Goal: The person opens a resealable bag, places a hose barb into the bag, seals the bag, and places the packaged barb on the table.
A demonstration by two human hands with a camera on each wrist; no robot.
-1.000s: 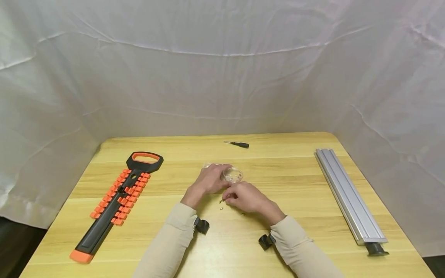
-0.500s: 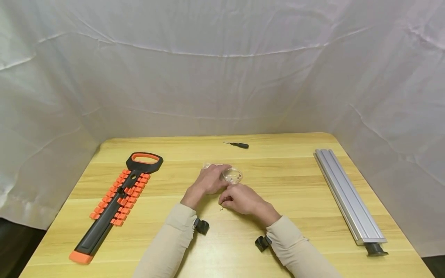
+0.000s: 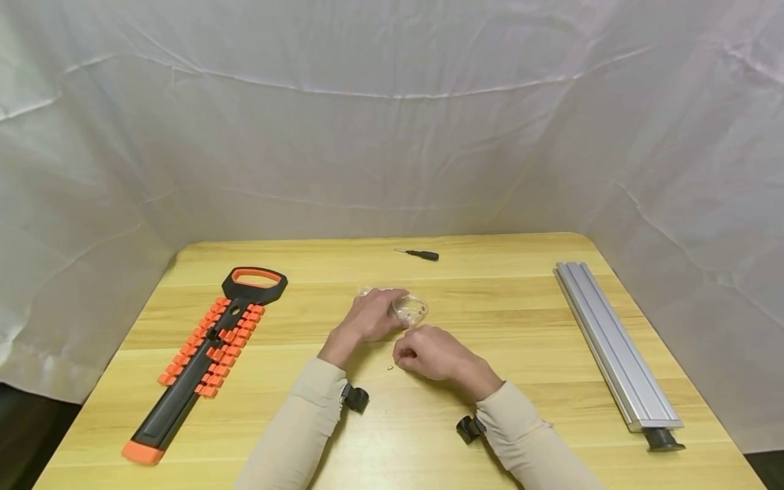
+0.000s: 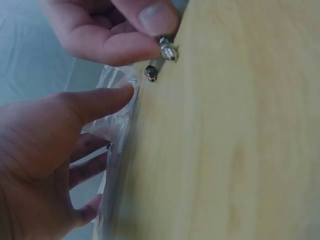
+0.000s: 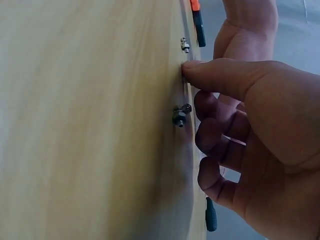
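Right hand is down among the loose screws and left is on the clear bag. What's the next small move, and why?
Probably pinch the screw under the right hand and lift it toward the clear bag. The left wrist view shows its fingertips already on that screw, another screw lies beside it on the table, and the left hand grips the bag close by.

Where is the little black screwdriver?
In the head view, the screwdriver lies at the table's far edge near the middle, beyond both hands, untouched.
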